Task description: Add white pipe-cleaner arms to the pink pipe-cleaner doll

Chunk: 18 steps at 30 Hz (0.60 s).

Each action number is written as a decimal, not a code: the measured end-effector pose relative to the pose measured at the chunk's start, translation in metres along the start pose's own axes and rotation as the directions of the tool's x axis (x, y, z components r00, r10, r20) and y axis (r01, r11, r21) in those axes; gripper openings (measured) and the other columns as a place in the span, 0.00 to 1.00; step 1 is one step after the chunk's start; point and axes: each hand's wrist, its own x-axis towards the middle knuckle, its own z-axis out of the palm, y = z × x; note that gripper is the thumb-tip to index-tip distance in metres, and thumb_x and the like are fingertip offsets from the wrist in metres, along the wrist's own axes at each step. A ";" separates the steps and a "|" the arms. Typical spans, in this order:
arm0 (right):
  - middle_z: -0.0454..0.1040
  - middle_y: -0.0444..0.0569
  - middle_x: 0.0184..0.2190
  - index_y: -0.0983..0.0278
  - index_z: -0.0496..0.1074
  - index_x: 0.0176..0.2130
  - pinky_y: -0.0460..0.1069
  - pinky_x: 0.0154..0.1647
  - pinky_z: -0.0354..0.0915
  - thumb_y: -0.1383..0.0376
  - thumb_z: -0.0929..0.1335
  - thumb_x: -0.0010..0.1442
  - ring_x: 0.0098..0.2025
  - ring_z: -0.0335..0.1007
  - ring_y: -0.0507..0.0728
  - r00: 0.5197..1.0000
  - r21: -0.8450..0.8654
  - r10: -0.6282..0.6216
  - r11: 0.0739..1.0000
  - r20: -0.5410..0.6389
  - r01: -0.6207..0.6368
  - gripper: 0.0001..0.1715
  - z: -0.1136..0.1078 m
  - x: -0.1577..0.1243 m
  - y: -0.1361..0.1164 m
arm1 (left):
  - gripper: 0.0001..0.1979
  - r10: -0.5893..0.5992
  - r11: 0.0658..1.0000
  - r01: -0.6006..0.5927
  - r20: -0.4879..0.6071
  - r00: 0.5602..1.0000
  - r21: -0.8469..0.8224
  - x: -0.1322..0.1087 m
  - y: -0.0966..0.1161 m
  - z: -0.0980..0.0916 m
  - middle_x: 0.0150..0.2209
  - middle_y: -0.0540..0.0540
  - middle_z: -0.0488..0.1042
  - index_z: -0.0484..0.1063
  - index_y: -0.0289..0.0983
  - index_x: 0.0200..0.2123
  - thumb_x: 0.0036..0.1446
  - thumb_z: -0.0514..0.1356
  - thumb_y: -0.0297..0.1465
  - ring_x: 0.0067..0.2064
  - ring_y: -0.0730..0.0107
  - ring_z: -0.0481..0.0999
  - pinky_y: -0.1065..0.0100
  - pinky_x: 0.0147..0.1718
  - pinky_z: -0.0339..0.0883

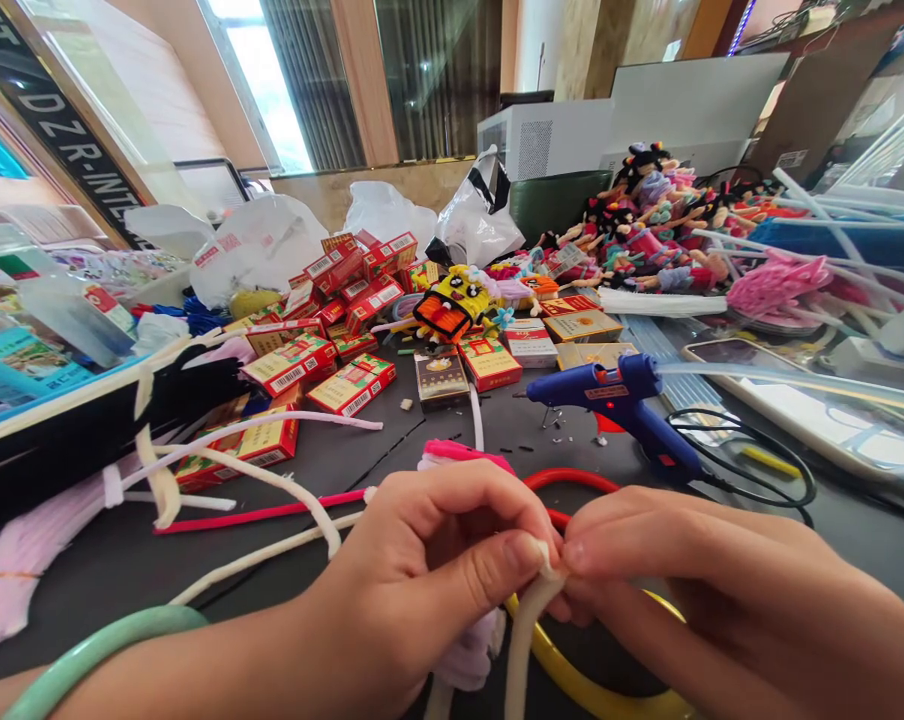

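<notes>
My left hand (452, 570) pinches a cream pipe cleaner (525, 640) between thumb and forefinger, at a bend near its end. From the other side, my right hand (692, 570) closes its fingertips on the same bend, touching the left thumb. The pipe cleaner hangs down out of the bottom of the view. Partly hidden behind my hands are scissors with a red handle (572, 478) and a yellow handle (572, 672). A lilac fuzzy bundle (467, 650) shows below my left hand, and a pink fuzzy piece (467, 452) lies just beyond it.
A blue glue gun (617, 400) with a black cord lies beyond my right hand. Small red and yellow boxes (354, 385) are piled ahead, near a yellow fuzzy figure (459, 300). Many dolls (654, 230) heap at the back right. Loose pipe cleaners (257, 520) lie left.
</notes>
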 end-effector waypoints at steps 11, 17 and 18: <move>0.82 0.37 0.33 0.58 0.70 0.42 0.30 0.40 0.69 0.75 0.69 0.62 0.31 0.79 0.43 1.000 -0.072 0.020 0.997 -0.010 -0.021 0.13 0.002 -0.002 0.000 | 0.09 0.015 0.985 -0.008 -0.038 0.999 0.175 -0.004 -0.004 -0.003 0.28 0.50 0.71 0.75 0.36 0.30 0.61 0.62 0.34 0.30 0.74 0.71 0.75 0.32 0.69; 0.82 0.35 0.32 0.57 0.70 0.38 0.32 0.34 0.71 0.71 0.71 0.61 0.28 0.79 0.44 0.989 -0.016 0.112 0.993 -0.095 -0.114 0.09 0.005 -0.002 0.001 | 0.11 0.019 0.980 -0.005 -0.066 0.998 0.198 -0.003 -0.003 -0.001 0.28 0.50 0.72 0.75 0.36 0.31 0.61 0.63 0.37 0.31 0.74 0.72 0.74 0.33 0.69; 0.81 0.35 0.32 0.57 0.70 0.38 0.33 0.33 0.72 0.70 0.71 0.61 0.28 0.79 0.44 0.985 -0.002 0.129 0.992 -0.116 -0.130 0.08 0.006 -0.003 0.001 | 0.11 0.003 0.979 0.014 -0.085 0.996 0.201 -0.002 -0.002 0.000 0.28 0.50 0.72 0.74 0.36 0.30 0.60 0.64 0.38 0.31 0.74 0.72 0.75 0.32 0.68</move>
